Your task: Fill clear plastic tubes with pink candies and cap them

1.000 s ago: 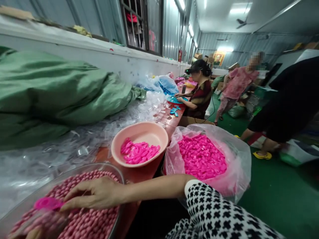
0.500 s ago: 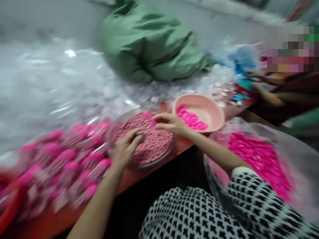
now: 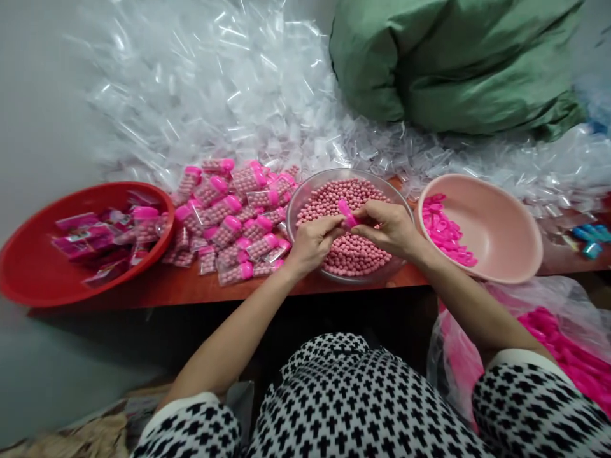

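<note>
My left hand and my right hand meet above a clear round bowl of small pink beads. Between their fingertips is a bright pink plastic cap, pinched by my right thumb and fingers. The left fingers are pressed together just below the cap; what they hold is mostly hidden. To the left lies a heap of small clear containers filled with pink beads and topped with pink caps. A peach basin with loose pink caps stands at the right.
A red basin holding pink packets and a filled container sits at the left. Empty clear containers are piled behind, with a green sack on them. A plastic bag of pink pieces is at the lower right. Blue pieces lie far right.
My left hand has risen from the beads and come together with my right hand at the pink cap. The view has swung left, bringing in the red basin; the other person is out of view.
</note>
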### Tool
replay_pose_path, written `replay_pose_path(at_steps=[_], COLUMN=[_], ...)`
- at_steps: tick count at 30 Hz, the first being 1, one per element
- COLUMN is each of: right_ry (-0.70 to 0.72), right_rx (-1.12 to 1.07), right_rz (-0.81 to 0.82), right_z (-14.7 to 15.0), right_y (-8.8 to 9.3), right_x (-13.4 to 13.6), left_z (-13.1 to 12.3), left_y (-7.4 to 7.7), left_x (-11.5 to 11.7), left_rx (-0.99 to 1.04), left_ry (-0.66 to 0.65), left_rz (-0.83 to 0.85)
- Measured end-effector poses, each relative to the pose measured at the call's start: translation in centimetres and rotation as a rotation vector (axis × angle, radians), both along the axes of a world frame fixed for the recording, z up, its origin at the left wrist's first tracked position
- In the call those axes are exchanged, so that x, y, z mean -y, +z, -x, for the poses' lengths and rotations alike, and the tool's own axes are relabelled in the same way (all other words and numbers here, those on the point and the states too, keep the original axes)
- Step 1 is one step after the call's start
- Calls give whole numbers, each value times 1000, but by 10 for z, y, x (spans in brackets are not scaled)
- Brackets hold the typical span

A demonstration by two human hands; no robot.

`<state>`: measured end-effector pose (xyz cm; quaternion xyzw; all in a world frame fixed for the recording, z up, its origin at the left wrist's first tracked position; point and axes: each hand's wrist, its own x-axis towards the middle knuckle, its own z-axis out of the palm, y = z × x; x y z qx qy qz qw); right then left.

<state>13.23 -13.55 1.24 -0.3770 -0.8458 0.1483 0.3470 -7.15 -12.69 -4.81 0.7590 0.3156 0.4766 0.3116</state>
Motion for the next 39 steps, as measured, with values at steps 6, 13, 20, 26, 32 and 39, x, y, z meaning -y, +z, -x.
replay_pose_path(at_steps=[6,13,20,26,32,39], right_ry=[26,-3,-12,103,107,253], right_rx=[119,67,85,109,-92,346], right_rz=[-140,-107,-233,-81,342,101], right_z=[4,5,3,1,-4,-13], right_y=[-10,-7,-13,-17,-20,28], right_x=[5,2,15,1,-9,-31], left_z=[1,-1,2,4,6,-1], left_y=[-7,-9,-4,-7,2,8], left_x=[7,9,11,9,3,-6], left_rx=[-109,-115,-176,-260,-152,-1], left_ry=[27,100,28,33,-66,-260], left_rz=[-211,-276,-322,-308,-59,361])
